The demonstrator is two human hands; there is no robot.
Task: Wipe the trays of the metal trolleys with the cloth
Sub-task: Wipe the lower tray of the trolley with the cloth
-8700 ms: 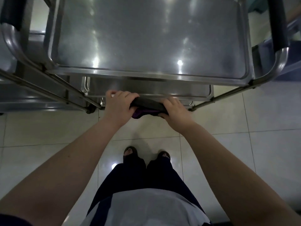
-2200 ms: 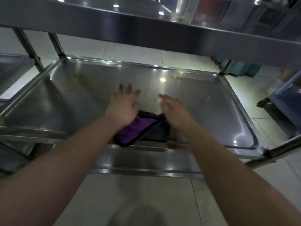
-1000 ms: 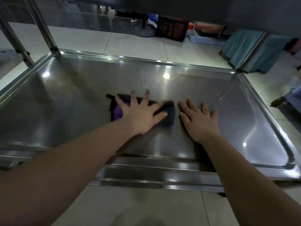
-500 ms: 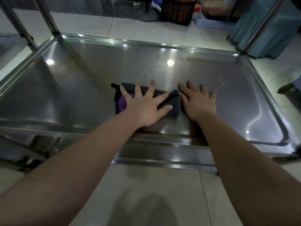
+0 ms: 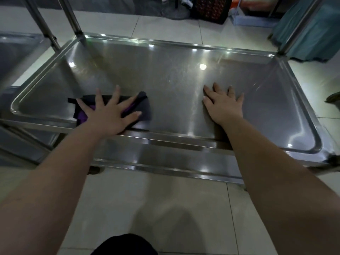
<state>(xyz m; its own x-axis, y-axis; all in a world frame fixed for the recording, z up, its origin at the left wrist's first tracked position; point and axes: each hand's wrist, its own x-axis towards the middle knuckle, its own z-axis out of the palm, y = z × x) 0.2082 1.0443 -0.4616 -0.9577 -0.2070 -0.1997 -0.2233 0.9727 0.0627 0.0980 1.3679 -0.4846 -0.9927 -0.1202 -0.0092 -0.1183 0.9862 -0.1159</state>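
A low stainless-steel trolley tray (image 5: 165,74) fills the middle of the view. My left hand (image 5: 108,113) lies flat with fingers spread on a dark grey and purple cloth (image 5: 143,107), pressing it onto the tray near the front left corner. My right hand (image 5: 223,104) rests flat on the bare metal to the right of centre, fingers straight, well apart from the cloth. Most of the cloth is hidden under my left palm.
Upright trolley posts (image 5: 72,19) rise at the tray's back left and another post (image 5: 298,28) at the back right. A second metal trolley (image 5: 16,52) stands at the left. Teal fabric (image 5: 316,34) and a dark crate (image 5: 211,8) sit on the tiled floor behind.
My left hand has slid the cloth leftward toward the tray's front left corner. The right hand stayed flat on the metal, so the gap between the hands has widened.
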